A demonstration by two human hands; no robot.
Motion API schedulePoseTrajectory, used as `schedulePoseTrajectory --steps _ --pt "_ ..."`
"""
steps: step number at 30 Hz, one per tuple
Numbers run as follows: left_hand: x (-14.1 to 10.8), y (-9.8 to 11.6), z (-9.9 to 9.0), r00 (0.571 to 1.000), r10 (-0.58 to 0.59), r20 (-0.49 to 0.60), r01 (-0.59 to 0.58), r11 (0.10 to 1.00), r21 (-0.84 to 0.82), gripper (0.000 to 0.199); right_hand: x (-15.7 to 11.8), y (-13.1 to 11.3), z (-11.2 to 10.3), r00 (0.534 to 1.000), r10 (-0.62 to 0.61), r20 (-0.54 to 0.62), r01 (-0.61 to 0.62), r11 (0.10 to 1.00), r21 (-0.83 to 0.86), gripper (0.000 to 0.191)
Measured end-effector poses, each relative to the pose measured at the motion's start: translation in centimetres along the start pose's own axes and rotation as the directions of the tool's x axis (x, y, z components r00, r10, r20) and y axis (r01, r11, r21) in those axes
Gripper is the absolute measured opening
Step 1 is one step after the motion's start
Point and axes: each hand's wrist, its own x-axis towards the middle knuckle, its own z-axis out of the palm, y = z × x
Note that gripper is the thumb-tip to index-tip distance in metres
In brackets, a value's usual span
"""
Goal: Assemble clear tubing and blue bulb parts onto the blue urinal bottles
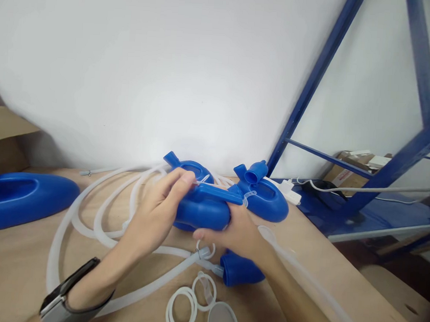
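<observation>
In front of me is a blue plastic urinal bottle (204, 212) with a flat, raised handle bar on top. My right hand (237, 231) is wrapped round its right end, thumb on the near side. My left hand (164, 201) is closed at the bottle's upper left, thumb and fingers pinched at a thin clear strap (203, 179); part of the strap is hidden by the fingers. Behind stand two similar bottles, one back left (190, 166) and one back right (266, 199) with a blue spout cap (256, 172). Below my right hand lies a blue funnel-shaped piece (242, 271).
A translucent hose (60, 233) coils across the wooden table (148, 279) on the left. White rings (181, 310) and a round disc (223, 321) lie in front. Another blue bottle (28, 202) is far left, beside a cardboard box (7, 127). A blue metal rack (316, 80) stands right.
</observation>
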Motion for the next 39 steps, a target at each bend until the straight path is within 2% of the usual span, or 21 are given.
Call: schedulePoseTrajectory --steps 3,5,6,9,11,13,18,26,30,34,39 --pt "0.5 -0.7 0.2 0.999 -0.008 -0.045 0.010 0.999 0.049 0.039 0.4 0.5 0.0 0.996 0.053 0.068 -0.062 0.989 0.134 0.094" --pt "0.6 -1.0 0.4 0.998 0.005 -0.069 0.003 0.992 0.125 0.032 0.7 0.4 -0.2 0.998 0.066 0.002 -0.065 0.971 0.229 0.092" --pt "0.5 -1.0 0.5 0.997 0.017 -0.079 -0.004 0.986 0.166 0.030 0.7 0.1 -0.3 0.996 0.066 -0.053 -0.052 0.971 0.235 0.085" --pt "0.1 -1.0 0.9 0.995 0.063 -0.073 -0.041 0.962 0.270 0.029 0.4 -1.2 -0.4 0.989 -0.039 -0.144 0.040 0.999 0.008 0.054" --pt "-0.1 -1.0 1.2 0.995 0.094 -0.032 -0.081 0.951 0.300 0.029 0.0 -2.0 -0.2 0.985 -0.125 -0.117 0.104 0.981 -0.166 0.043" --pt "-0.2 -1.1 1.4 0.994 0.112 0.016 -0.112 0.953 0.282 0.029 -0.3 -2.4 0.0 0.986 -0.136 -0.092 0.115 0.973 -0.200 0.040" --pt "-0.2 -1.3 1.4 0.989 0.125 0.075 -0.140 0.954 0.266 0.026 -0.3 -2.2 -0.3 1.000 -0.008 0.000 0.008 0.999 -0.044 0.042" --pt "-0.6 -0.9 1.4 0.984 0.168 0.068 -0.181 0.924 0.337 0.019 -0.1 -2.8 -1.1 0.997 0.075 0.017 -0.077 0.987 0.139 0.038" --pt "-0.6 -1.0 1.6 0.982 0.174 0.074 -0.189 0.921 0.341 0.021 0.0 -2.9 -0.9 0.993 0.115 -0.014 -0.111 0.981 0.157 0.026" --pt "-0.6 -1.0 1.7 0.979 0.188 0.084 -0.205 0.920 0.334 0.021 0.2 -2.9 -0.6 0.993 0.112 -0.042 -0.103 0.980 0.168 0.026" --pt "-1.0 -1.1 1.6 0.961 0.259 0.099 -0.278 0.900 0.336 0.017 0.2 -3.2 -0.1 0.984 0.110 -0.139 -0.080 0.975 0.209 0.023"
